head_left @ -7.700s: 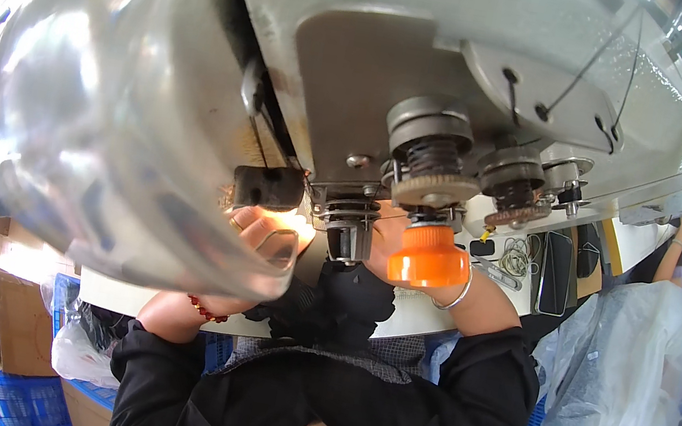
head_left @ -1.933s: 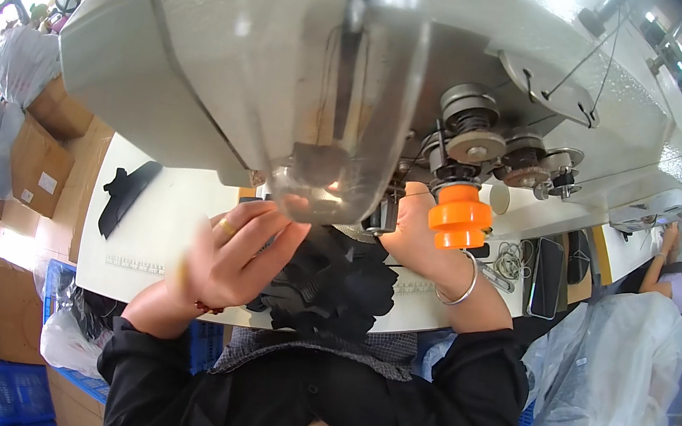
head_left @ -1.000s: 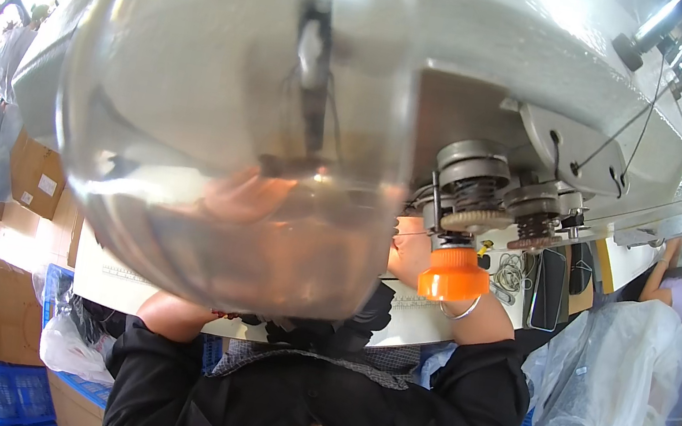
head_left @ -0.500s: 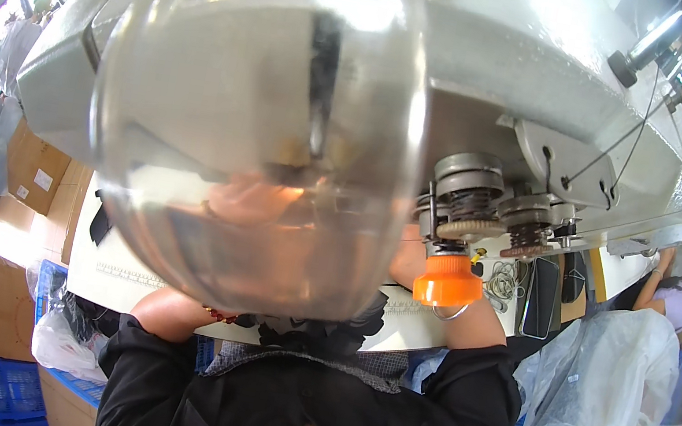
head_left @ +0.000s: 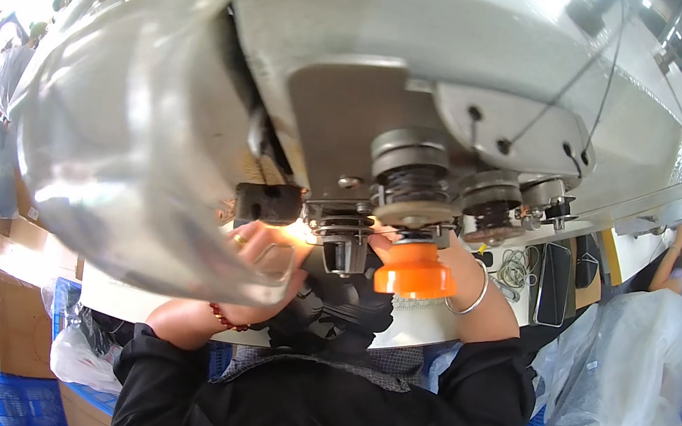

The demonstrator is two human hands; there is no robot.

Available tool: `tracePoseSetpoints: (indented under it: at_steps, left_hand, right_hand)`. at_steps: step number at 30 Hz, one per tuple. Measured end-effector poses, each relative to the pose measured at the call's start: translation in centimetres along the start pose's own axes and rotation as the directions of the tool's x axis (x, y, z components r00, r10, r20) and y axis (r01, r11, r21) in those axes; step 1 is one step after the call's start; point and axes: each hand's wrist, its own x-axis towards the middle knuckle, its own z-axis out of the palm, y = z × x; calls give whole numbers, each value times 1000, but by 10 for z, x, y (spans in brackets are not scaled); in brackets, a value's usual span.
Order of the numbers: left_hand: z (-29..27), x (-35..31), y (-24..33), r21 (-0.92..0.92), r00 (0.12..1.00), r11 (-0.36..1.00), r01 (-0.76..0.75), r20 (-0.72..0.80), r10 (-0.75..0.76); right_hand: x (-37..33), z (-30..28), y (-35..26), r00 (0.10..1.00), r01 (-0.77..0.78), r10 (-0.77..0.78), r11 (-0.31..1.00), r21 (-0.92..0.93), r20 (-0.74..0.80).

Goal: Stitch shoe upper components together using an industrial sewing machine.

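Note:
Under the head of a grey sewing machine (head_left: 370, 30), a bunched piece of black fabric (head_left: 335, 306) lies close to my body. My left hand (head_left: 267, 259), with a ring and a beaded bracelet, is at the left side of this fabric by the lit needle area. Its fingers are bent and closed at the cloth, partly seen through a clear plastic guard (head_left: 127, 152). My right hand (head_left: 381, 242) is mostly hidden behind the tension discs (head_left: 411, 166) and an orange knob (head_left: 416, 271); its wrist wears a bangle, and I cannot see its grip.
The pale table (head_left: 114, 295) curves around in front of me. To the right lie a coiled cord (head_left: 514, 272) and a dark phone-like slab (head_left: 553, 282). Translucent plastic sheeting (head_left: 622, 382) hangs at right, near another person's arm (head_left: 679, 244). Cardboard boxes (head_left: 20, 323) and blue crates (head_left: 17, 398) stand left.
The machine and its guard have shifted left in the picture, uncovering more of the tension parts and the needle area. My left hand and the black fabric now show more clearly.

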Motion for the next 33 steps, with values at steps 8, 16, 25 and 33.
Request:
tracePoseSetpoints:
  at_steps: [8,16,25,33]
  left_hand:
    - [1,1,0,-8,994,997,-80,-69,80]
    - [0,6,7,144,980,976,-161,-94,175]
    - [2,1,-6,-8,995,995,-97,-25,97]
    - [5,6,0,64,996,997,-36,-83,41]
  right_hand:
    - [0,-3,-2,996,-87,77,957,278,50]
    - [-1,7,8,976,-166,147,980,113,162]
    - [-7,28,16,998,-63,61,996,59,27]
    - [-9,37,-6,987,48,-70,988,-147,-146]
